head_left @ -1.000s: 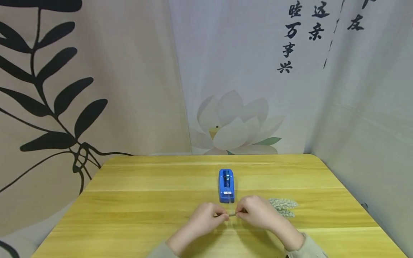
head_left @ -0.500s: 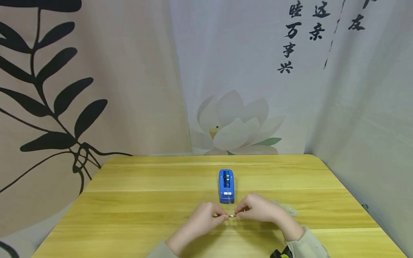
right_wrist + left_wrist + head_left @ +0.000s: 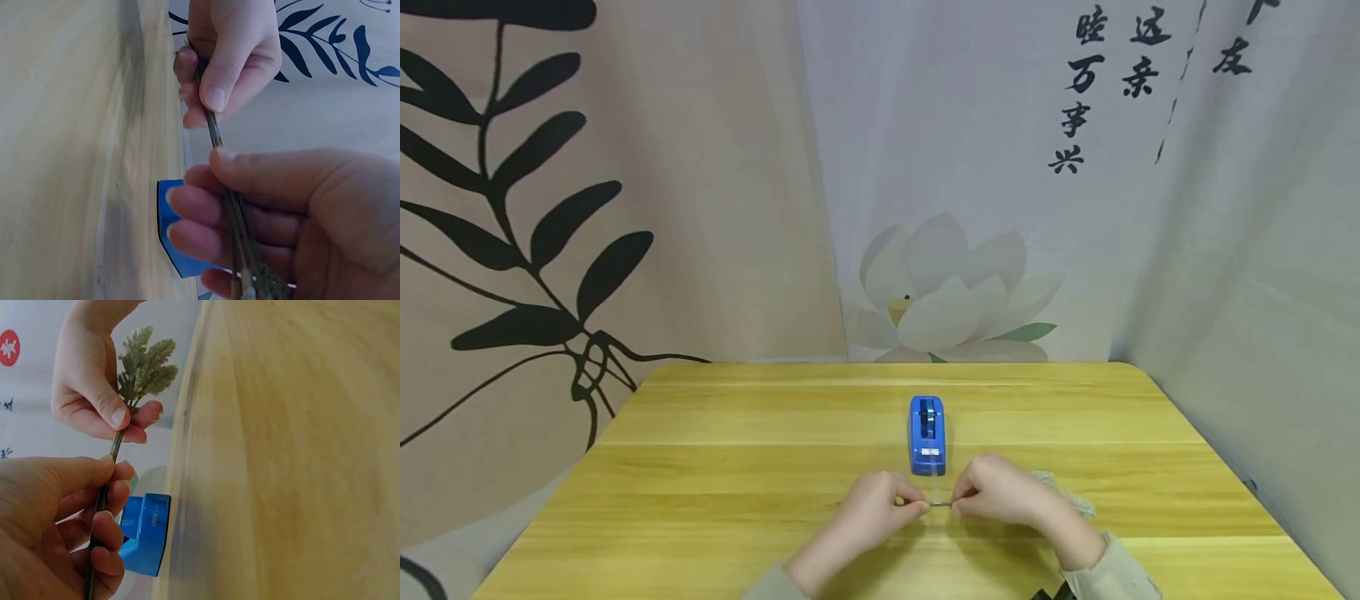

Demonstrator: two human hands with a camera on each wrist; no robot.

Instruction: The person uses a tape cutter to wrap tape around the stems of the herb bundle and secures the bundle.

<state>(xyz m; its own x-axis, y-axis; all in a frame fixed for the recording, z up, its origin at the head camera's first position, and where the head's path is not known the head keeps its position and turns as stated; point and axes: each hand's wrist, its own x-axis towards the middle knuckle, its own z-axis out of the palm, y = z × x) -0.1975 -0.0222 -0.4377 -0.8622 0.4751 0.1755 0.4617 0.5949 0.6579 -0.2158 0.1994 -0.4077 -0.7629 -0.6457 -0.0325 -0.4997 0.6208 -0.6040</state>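
Observation:
A bundle of thin dried stems with grey-green, ear-like flower heads is held level above the table by both hands. My left hand pinches the stems between thumb and fingers, their lower ends running along its palm. Closer to the flower heads, my right hand pinches the same stems with thumb and fingertips. A short stretch of stem shows between the hands. From the blue tape dispenser, a strip of clear tape reaches to that stretch. In the head view the right hand and wrist partly hide the flower heads.
The dispenser stands just beyond the hands on a yellow wood-grain table. Behind the table hangs a printed curtain with a lotus, dark leaves and writing. A black object shows at the right sleeve.
The flower heads have turned and dropped partly behind my right wrist. My right hand has shifted slightly and keeps its pinch. The left hand and the dispenser stay nearly in place.

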